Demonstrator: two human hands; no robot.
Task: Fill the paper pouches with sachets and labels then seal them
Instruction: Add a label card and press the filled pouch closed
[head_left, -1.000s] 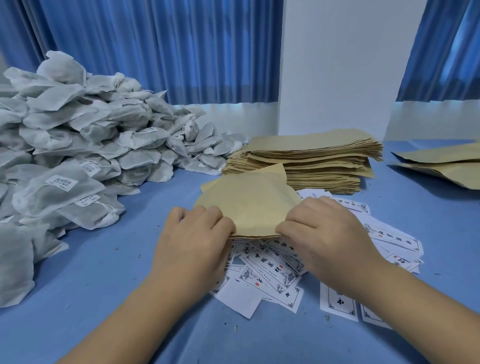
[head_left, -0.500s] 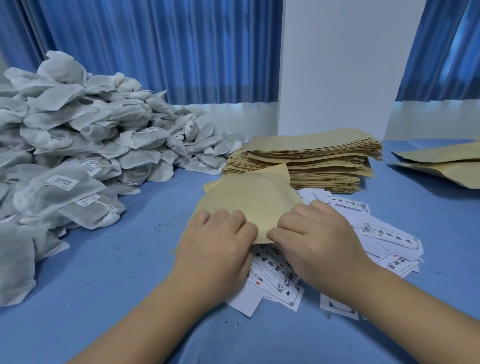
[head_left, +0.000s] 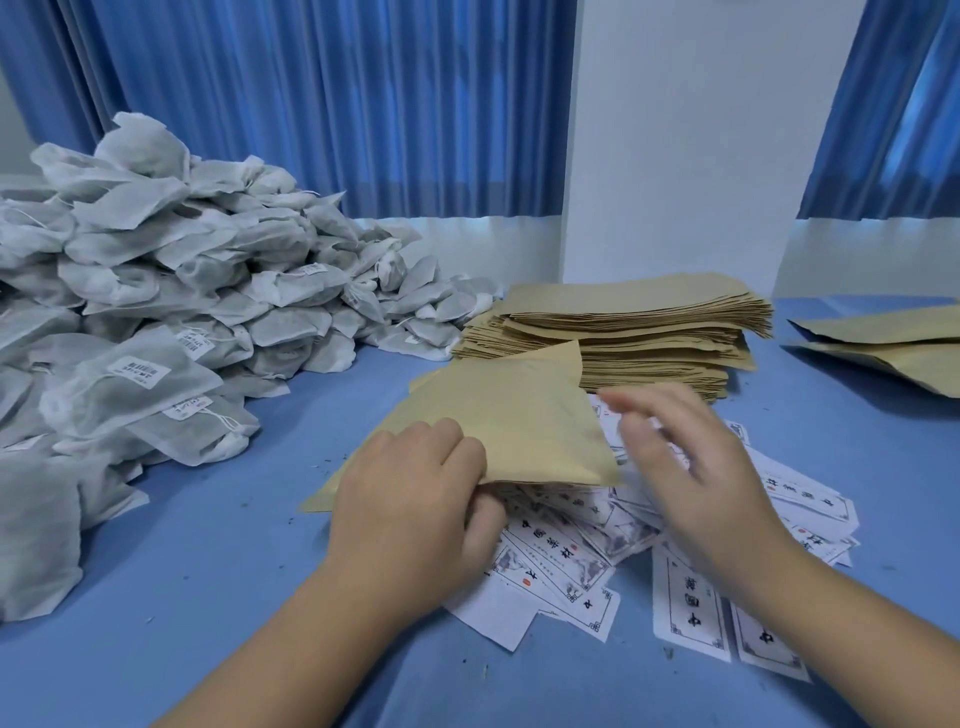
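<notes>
A tan paper pouch lies tilted over the scattered white printed labels in the middle of the blue table. My left hand grips the pouch's near edge, fingers on top and thumb beneath. My right hand hovers just right of the pouch above the labels, fingers spread and blurred, holding nothing. A big heap of grey-white mesh sachets fills the left side. A tall stack of empty pouches sits behind the held one.
More tan pouches lie at the far right. A white pillar and blue curtains stand behind the table. Bare blue tabletop shows in the near left.
My right hand has let go of the pouch and moved right, opening over the labels. My left hand keeps hold of the pouch's near edge, which has shifted slightly left.
</notes>
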